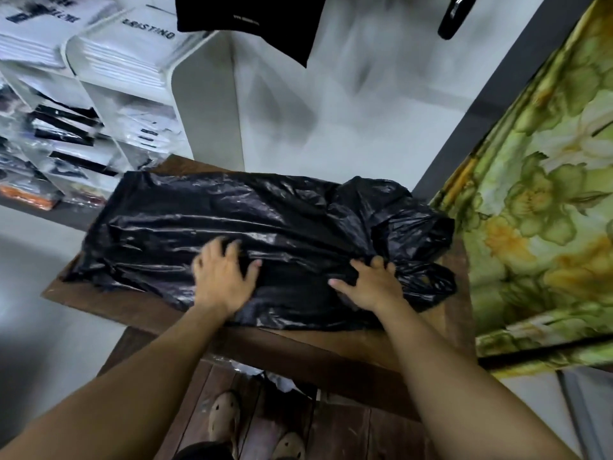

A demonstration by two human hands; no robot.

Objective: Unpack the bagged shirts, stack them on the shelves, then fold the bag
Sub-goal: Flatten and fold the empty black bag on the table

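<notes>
A large black plastic bag [232,220] lies spread across a brown wooden table [331,346], flat on its left part and bunched at its right end. My left hand [224,277] presses flat on the bag near its front edge, fingers spread. My right hand [371,283] rests on the bag's crumpled right part, its fingertips sunk into the folds. Bagged white shirts [132,51] with black lettering are stacked on the white shelves [202,94] at the upper left.
Lower shelf cells hold more packaged shirts [66,134]. A black garment [252,24] hangs above the shelf unit. A green floral curtain [537,194] hangs close on the right. Clear plastic wrap [262,373] lies under the table by my feet.
</notes>
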